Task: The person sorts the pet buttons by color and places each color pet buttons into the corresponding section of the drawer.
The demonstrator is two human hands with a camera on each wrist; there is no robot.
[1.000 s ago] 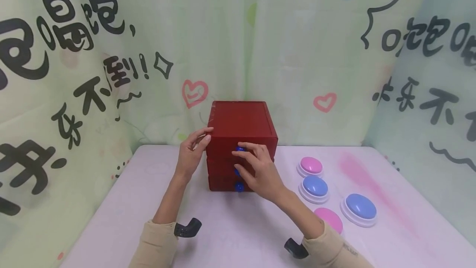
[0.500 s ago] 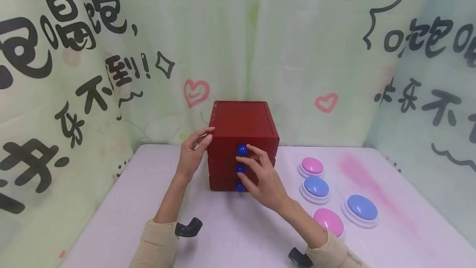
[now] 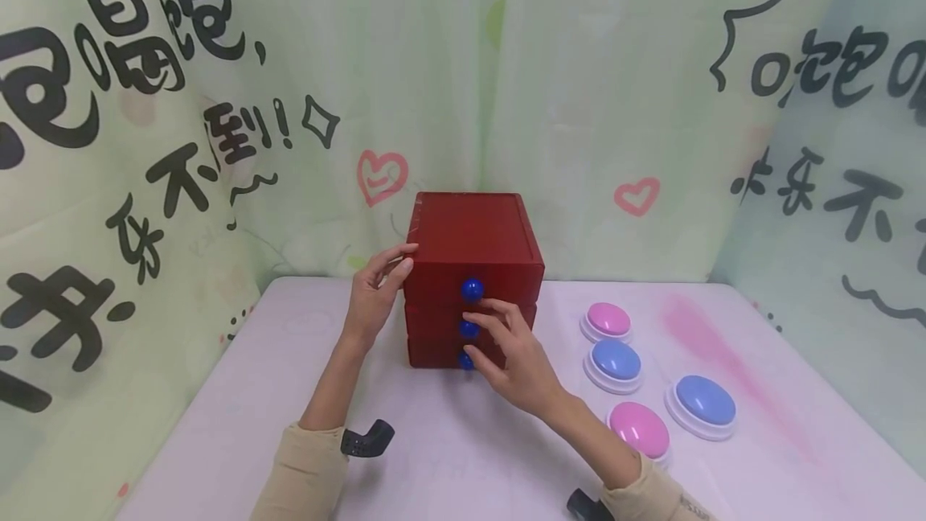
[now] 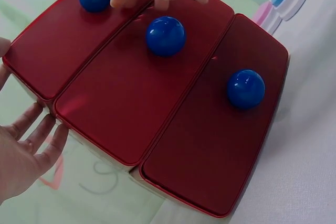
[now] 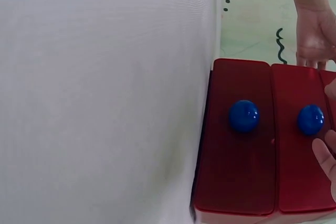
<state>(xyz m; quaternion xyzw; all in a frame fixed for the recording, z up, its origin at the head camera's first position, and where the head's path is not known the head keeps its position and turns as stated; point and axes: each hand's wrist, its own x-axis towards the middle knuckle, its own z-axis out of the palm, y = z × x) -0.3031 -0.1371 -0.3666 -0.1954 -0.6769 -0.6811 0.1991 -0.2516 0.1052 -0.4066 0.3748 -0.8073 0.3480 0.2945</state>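
A red three-drawer cabinet stands at the far middle of the white table, its drawer fronts facing near. The left hand lies along the cabinet's left side by the top front edge, fingertips touching it, gripping nothing. The right hand is in front of the drawers, loosely bent and free of any hold, its fingers near the blue middle knob. The blue top knob is above those fingers; the blue bottom knob is near the thumb. Right of the cabinet sit a far pink button, a near pink button and two blue buttons.
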